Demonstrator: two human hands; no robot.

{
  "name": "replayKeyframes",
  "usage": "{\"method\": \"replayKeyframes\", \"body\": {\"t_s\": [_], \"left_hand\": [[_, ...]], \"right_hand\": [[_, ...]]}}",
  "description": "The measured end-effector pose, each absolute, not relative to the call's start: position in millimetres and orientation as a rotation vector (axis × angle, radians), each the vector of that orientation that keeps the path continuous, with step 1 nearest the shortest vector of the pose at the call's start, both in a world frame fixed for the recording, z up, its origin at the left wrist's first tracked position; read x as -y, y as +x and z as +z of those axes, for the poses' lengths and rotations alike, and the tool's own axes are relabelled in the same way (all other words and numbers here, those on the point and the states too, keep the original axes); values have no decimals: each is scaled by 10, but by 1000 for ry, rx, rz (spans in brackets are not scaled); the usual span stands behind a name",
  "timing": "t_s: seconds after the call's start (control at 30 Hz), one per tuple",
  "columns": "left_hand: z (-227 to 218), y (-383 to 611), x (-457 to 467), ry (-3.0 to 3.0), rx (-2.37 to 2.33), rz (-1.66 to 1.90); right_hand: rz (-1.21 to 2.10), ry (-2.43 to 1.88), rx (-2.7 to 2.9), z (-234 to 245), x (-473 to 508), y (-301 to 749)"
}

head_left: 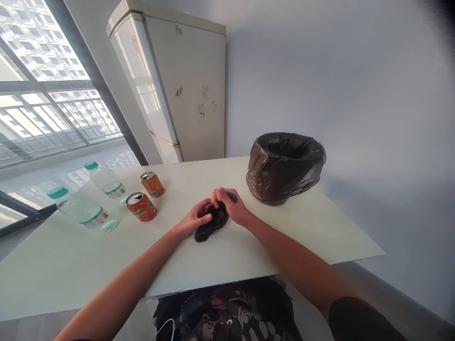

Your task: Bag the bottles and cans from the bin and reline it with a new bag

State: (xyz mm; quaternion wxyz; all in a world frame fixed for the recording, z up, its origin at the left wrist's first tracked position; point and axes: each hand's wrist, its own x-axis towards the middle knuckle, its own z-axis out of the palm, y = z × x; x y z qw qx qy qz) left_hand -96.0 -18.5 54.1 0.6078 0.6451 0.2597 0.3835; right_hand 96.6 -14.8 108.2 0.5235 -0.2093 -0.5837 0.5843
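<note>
Left hand: the left hand [195, 219] lies on the near left side of a crumpled black plastic bag [210, 226], fingers curled over it and gripping it, with the thumb side towards the other hand.
Right hand: the right hand [232, 205] is closed on the far upper end of the crumpled black plastic bag, fingertips pinched into the material; a bit of black film sticks out past the knuckles.
Bag: a small dark wad, bunched and elongated, resting on the white tabletop [249, 251] near its middle, between the two hands and touching both.
Bin: a round bin lined with a black plastic bag [286, 168] stands upright on the tabletop, beyond and to the right of the right hand, near but apart from it; the liner is folded over the rim and the mouth is open.
Cans: two orange drink cans sit left of the hands, the nearer can [141, 207] tilted towards the camera, the farther can [152, 184] behind it; both tops look opened.
Bottles: two clear plastic bottles with green caps lie on their sides further left, one [82, 210] near the table's edge, the other [105, 180] behind it.
Background: a cream-coloured refrigerator [185, 85] stands behind the tabletop beside a large window [46, 109].
</note>
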Motion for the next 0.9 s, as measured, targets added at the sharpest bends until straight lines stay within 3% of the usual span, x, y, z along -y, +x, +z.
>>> {"method": "replayKeyframes", "body": {"t_s": [0.1,0.23,0.53,0.67,0.9], "left_hand": [[513,-961,220,1618,-708,818],[574,-968,250,1651,-844,784],[635,-876,349,1232,-610,687],[623,-892,331,1069,-632,855],[655,-911,296,1170,-660,704]], "right_hand": [[1271,-501,1619,1096,196,971],[1342,-452,1609,1095,237,928],[1445,-454,1289,994,108,912],[1616,-490,1303,929,85,898],[1760,-563,1210,849,164,769]]}}
